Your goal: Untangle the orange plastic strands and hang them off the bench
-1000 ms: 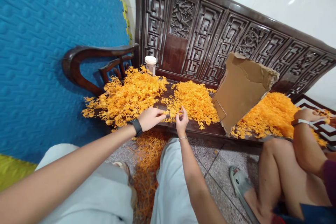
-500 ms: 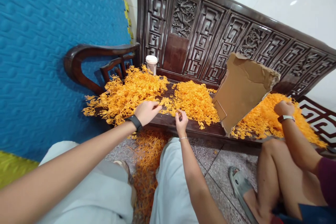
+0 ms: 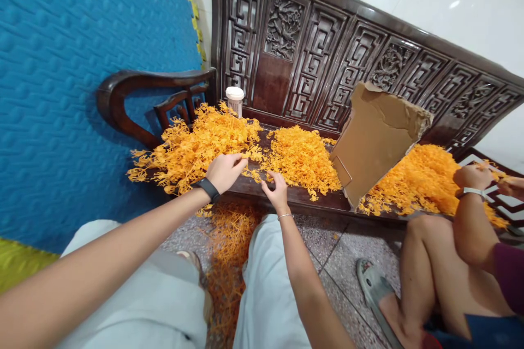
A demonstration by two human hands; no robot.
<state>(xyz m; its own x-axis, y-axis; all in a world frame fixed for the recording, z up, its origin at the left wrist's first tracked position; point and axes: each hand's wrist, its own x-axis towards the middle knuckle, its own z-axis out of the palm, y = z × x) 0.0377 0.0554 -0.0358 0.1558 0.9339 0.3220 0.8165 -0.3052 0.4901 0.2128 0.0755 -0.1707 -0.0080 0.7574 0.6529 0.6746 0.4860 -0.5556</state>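
Observation:
My left hand [image 3: 224, 172], with a black band on the wrist, pinches a small orange plastic-looking sprig [image 3: 245, 156] at the right edge of a tall heap of orange sprigs [image 3: 204, 133]. Just to its right, my right hand [image 3: 277, 193] has thumb and forefinger parted, with nothing plainly between them. Loose orange bits [image 3: 252, 174] lie on the dark wooden bench between both hands. Behind my right hand spreads a second, lower orange heap [image 3: 305, 159] of finer pieces.
A cardboard sheet [image 3: 379, 133] stands tilted on the bench [image 3: 323, 199], dividing off another orange heap [image 3: 421, 180]. At the right, a co-worker's hands [image 3: 475, 175] hold orange pieces. A white-lidded container [image 3: 234, 101] stands by the carved backrest. Orange stringy scraps [image 3: 229, 245] cover the floor between my legs.
My left hand has shifted slightly left and up, and the sprig now shows at its fingertips. My right thumb and forefinger have spread. The co-worker's hand has moved right, off the heap.

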